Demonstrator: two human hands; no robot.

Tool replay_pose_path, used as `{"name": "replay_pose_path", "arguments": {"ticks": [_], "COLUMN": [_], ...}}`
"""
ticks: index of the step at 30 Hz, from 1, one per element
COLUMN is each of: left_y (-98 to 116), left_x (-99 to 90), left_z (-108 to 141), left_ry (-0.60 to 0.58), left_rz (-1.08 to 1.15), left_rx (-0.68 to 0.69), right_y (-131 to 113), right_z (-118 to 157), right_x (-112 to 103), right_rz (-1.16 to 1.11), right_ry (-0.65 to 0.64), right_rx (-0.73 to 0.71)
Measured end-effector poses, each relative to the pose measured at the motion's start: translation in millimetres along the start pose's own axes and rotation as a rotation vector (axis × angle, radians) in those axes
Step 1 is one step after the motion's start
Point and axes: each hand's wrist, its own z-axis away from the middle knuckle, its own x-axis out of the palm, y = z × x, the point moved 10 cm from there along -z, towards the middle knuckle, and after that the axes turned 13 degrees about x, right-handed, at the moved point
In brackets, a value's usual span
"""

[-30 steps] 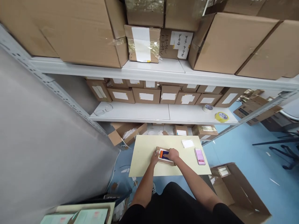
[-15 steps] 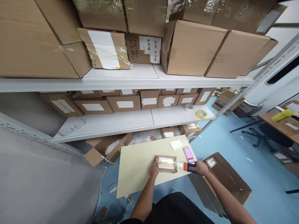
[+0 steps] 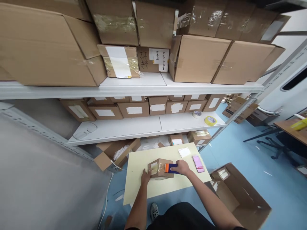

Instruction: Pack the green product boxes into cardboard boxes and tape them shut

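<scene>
A small cardboard box (image 3: pixel 159 169) with shiny clear tape and a pale label on it rests tilted on the cream tabletop (image 3: pixel 136 182). My left hand (image 3: pixel 145 175) grips its left end, thumb and fingers partly hidden against the cardboard. My right hand (image 3: pixel 181 167) is closed round a dark blue hand tool (image 3: pixel 173 168) with an orange front edge. That orange edge is against the right part of the box; I cannot make out exactly what kind of tool it is.
A pink-screened phone (image 3: pixel 198 164) and a white paper stack (image 3: pixel 184 152) lie on the table's right side. An open carton (image 3: pixel 240 191) stands on the floor at right, another (image 3: pixel 115 155) at left. Behind, shelves hold boxes, tape rolls (image 3: pixel 210 120) and glasses (image 3: pixel 85 131).
The box has turned and tilted, shifting left with my left hand. My right hand has brought the blue tool leftward from beside the box onto it. The camera view has shifted slightly.
</scene>
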Motion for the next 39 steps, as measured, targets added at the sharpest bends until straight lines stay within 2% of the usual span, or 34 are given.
{"name": "replay_pose_path", "arguments": {"ticks": [3,5,7,9,12,15,17,21,23,25,26,28,32,34,36,39], "left_y": [9.9,21.3,28.9,30.2,26.1,26.8,28.2,33.6,36.8,38.4,38.6,37.9,31.2,27.7,27.4,29.4], "left_x": [-22.8,-31.8,-33.9,-34.7,-27.7,-11.6,-3.6,4.8,9.2,13.9,16.4,20.1,21.6,19.9,17.6,15.1], "left_z": [1.7,1.4,2.4,5.7,13.8,21.6,25.3,25.6,23.5,22.0,21.4,20.3,18.6,18.5,18.8,19.5], "left_ry": [0.054,0.06,0.035,0.031,0.048,0.053,0.068,0.075,0.067,0.066,0.068,0.076,0.086,0.088,0.091,0.097], "left_rz": [0.14,0.238,0.348,0.341,0.262,0.206,0.158,0.094,0.08,0.063,0.056,0.052,0.062,0.064,0.058,0.021], "left_rx": [0.023,0.063,0.082,0.076,0.032,-0.007,-0.036,-0.04,-0.027,-0.031,-0.035,-0.041,-0.038,-0.036,-0.024,-0.025], "right_y": [-75.1,-112.3,-134.4,-140.6,-126.8,-93.3,-57.7,39.5,79.8,99.7,99.4,81.6,16.4,-6.1,-7.8,26.5], "right_z": [6.7,10.7,12.1,10.3,4.8,0.0,-3.5,-11.6,-14.6,-18.4,-20.9,-26.9,-38.4,-41.6,-44.1,-50.2], "right_x": [1.1,4.0,5.2,5.2,6.3,3.2,-6.3,-31.3,-30.2,-18.1,-8.1,17.8,76.0,94.3,103.9,104.0], "right_rz": [0.072,0.101,0.113,0.113,0.082,0.055,0.069,0.126,0.138,0.108,0.102,0.101,0.052,0.06,0.039,-0.02], "right_ry": [0.018,0.0,-0.016,-0.031,-0.069,-0.1,-0.083,0.002,0.005,0.011,0.019,0.036,0.008,0.009,0.001,0.014], "right_rx": [-0.055,-0.079,-0.091,-0.089,-0.087,-0.105,-0.097,0.017,0.077,0.133,0.148,0.164,0.14,0.112,0.123,0.214]}}
